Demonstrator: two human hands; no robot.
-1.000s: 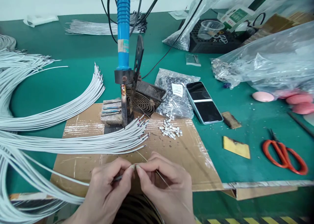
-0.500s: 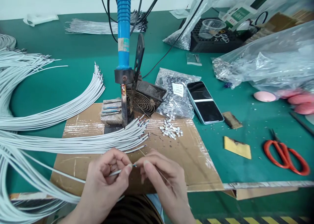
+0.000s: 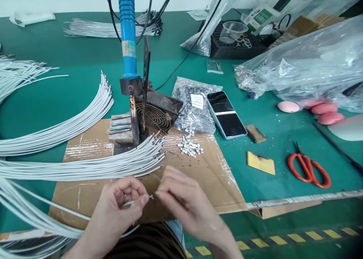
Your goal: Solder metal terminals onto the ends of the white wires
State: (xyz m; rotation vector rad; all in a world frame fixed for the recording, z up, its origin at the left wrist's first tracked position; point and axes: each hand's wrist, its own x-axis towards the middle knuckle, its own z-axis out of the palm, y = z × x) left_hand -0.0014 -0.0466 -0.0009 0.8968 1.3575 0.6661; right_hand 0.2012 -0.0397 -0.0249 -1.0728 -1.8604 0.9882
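My left hand (image 3: 124, 204) pinches a white cable (image 3: 129, 203) between thumb and fingers. Its stripped end (image 3: 151, 197), with tiny coloured wires, pokes out past the fingertips. Just right of that end, my right hand (image 3: 181, 198) is closed, thumb against forefinger; whatever lies in it is hidden. Beyond both hands lies a bundle of white cables (image 3: 85, 169) on a cardboard sheet (image 3: 198, 183). A blue-handled soldering iron (image 3: 127, 28) is mounted upright, tip down, behind the bundle. A pile of small white connectors (image 3: 190, 146) rests on the cardboard.
A labelled plastic bag (image 3: 195, 115), a phone (image 3: 227, 115), a yellow sponge (image 3: 261, 163) and red-handled scissors (image 3: 309, 166) lie to the right. A small dark fan (image 3: 157, 113) stands behind the iron. More white cables (image 3: 65, 128) curve in from the left.
The view has swung right, so the bench items appear further left. My right hand has turned and its fingers are more closed; the thin wire seen by it earlier no longer shows.
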